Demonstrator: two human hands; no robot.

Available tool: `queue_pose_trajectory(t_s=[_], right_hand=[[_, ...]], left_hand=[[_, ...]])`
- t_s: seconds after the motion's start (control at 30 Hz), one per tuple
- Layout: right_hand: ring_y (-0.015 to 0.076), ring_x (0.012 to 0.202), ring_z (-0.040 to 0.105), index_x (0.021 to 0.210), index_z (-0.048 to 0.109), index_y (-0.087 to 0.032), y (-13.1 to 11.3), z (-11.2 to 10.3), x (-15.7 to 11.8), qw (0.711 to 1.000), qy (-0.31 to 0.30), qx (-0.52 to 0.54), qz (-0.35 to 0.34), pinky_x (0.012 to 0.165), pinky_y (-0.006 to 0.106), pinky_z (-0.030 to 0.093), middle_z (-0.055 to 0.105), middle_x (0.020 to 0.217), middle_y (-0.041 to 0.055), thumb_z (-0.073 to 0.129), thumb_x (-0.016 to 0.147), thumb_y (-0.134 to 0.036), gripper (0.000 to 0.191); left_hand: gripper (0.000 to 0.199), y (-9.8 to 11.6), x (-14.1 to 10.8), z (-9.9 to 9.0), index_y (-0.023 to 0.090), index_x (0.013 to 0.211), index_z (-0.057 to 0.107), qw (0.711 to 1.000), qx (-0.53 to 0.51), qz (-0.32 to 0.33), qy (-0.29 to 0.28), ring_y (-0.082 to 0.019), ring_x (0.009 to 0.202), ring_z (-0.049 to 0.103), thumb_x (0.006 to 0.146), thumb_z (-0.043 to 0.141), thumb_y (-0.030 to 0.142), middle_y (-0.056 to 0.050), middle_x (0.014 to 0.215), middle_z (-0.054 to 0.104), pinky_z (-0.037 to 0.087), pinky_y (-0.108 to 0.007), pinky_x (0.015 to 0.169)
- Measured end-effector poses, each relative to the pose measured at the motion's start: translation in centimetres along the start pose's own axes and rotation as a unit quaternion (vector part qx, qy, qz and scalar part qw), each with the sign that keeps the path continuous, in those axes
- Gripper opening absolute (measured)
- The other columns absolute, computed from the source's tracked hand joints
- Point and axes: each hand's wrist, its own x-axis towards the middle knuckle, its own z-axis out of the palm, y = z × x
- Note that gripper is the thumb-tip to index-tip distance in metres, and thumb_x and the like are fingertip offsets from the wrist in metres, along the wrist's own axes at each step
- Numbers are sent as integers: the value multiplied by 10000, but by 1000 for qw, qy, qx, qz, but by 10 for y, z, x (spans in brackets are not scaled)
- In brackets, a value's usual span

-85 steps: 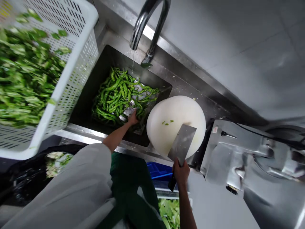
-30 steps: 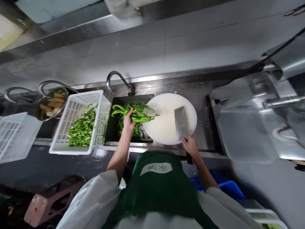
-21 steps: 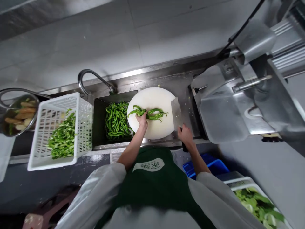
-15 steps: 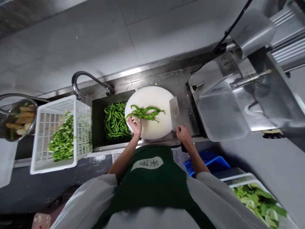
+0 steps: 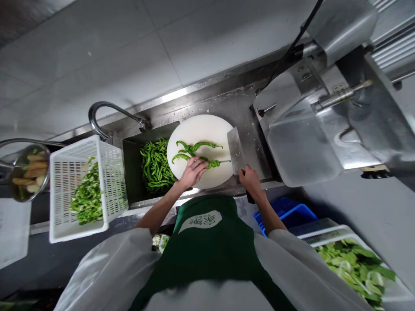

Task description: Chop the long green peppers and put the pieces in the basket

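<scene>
A round white cutting board (image 5: 207,127) lies on the steel counter beside the sink. Several long green peppers (image 5: 197,147) lie across it. My left hand (image 5: 193,170) rests flat on the nearer peppers, fingers spread over them. My right hand (image 5: 249,181) grips the dark handle of a cleaver (image 5: 235,149), whose wide blade lies at the board's right edge, apart from the peppers.
The sink (image 5: 131,166) left of the board holds a heap of green peppers (image 5: 155,164) under a curved tap (image 5: 106,110). A white slotted basket (image 5: 69,172) of chopped greens stands further left. A steel slicing machine (image 5: 311,129) stands right. A blue crate (image 5: 287,214) and a tray of greens (image 5: 353,263) are below.
My left hand lifted a bunch of peppers out of the sink, laid them on the board and now presses on them. The cleaver shifted to the board's right edge.
</scene>
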Motion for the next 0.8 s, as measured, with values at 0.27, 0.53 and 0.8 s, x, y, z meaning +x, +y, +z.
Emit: queue_pose_trajectory(t_s=[0.27,0.53,0.8], right_hand=[[236,821,642,1099,637,-92,6,3,3,1000,6,-14,-12,710,288,372,713,916,154,440,1017,-288,291],[233,727,654,1128,596,-107,17,-5,-56,994,37,-100,-24,666,296,346,707,818,127,375,1072,-315,309],[241,761,717,1092,545,-159,5,-2,-102,977,-70,-155,-127,638,285,353,739,852,106,318,1098,-301,269]], left_hand=[[251,-40,-23,21,267,1181,718,998,54,-28,-35,-332,1358,425,976,589,335,-122,1437,549,348,-526,1103],[349,-55,6,21,253,1226,713,999,34,-35,-22,-344,1254,499,945,649,449,-120,1197,683,300,-528,1108],[304,-38,-7,59,267,1163,766,994,20,-84,67,-352,1265,473,971,613,446,-120,1264,684,305,-531,1046]])
